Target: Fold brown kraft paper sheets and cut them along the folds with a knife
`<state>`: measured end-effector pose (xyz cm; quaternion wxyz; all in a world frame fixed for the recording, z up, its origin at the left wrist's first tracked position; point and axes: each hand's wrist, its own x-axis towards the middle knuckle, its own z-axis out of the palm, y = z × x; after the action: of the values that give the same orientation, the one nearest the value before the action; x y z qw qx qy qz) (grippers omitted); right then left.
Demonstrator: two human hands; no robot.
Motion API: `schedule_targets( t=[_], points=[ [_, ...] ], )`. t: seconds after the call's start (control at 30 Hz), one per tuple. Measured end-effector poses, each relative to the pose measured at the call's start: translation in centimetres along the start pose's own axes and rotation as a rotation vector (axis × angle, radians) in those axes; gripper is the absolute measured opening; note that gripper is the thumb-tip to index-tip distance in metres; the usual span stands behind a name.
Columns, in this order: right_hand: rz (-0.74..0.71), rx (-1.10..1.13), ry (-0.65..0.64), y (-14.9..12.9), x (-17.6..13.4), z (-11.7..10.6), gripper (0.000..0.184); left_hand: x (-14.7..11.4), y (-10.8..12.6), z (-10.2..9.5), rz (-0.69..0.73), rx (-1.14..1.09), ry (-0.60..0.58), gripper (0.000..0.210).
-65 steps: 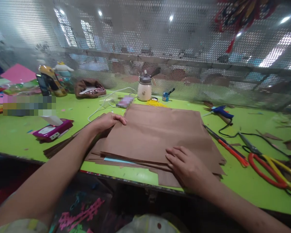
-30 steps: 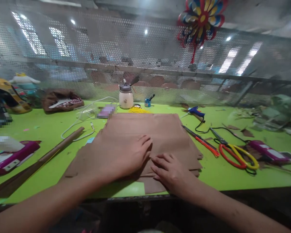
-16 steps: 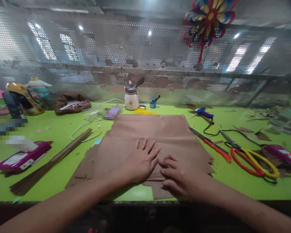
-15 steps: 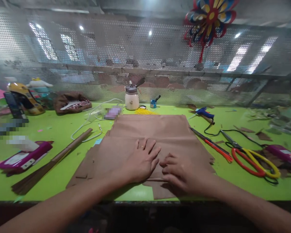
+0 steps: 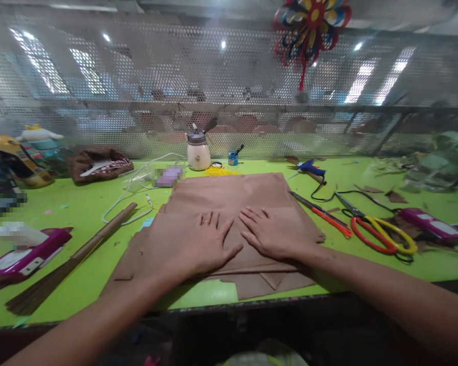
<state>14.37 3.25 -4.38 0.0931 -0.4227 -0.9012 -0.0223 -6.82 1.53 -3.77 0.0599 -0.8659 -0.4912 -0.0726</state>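
Brown paper sheets (image 5: 229, 190) lie stacked and folded over on the green table (image 5: 198, 297), with ragged layers showing at the left and right edges. On the left half of the top sheet rests my left hand (image 5: 209, 241), its fingers spread and a ring on one of them. My right hand (image 5: 273, 234) lies flat beside it, palm down with the fingers stretched out. Neither hand grips anything. A loose brown piece (image 5: 252, 285) sticks out under the stack's near edge.
To the right are scissors with red and yellow handles (image 5: 383, 236), a tool with an orange handle (image 5: 330, 221), a blue glue gun (image 5: 311, 168) and a purple power strip (image 5: 431, 225). At left lie a rolled brown bundle (image 5: 80, 254) and another purple strip (image 5: 28, 256). A jug (image 5: 199, 152) stands behind.
My right hand has gone from curled fingers near the paper's front to lying flat farther up the sheet. My left thumb has spread outward. The whole view has shifted slightly.
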Motion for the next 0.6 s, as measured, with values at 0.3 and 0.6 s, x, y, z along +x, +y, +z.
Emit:
schedule_targets(
  t=[0.3, 0.6],
  points=[
    [0.313, -0.049, -0.060, 4.2, -3.8, 0.6, 0.082, -2.3, -4.2, -2.6, -0.219, 0.171, -0.149, 0.085],
    [0.415, -0.166, -0.063, 6.5, -6.0, -0.5, 0.070, -3.6, -6.7, -2.6, -0.341, 0.179, -0.118, 0.085]
  ],
)
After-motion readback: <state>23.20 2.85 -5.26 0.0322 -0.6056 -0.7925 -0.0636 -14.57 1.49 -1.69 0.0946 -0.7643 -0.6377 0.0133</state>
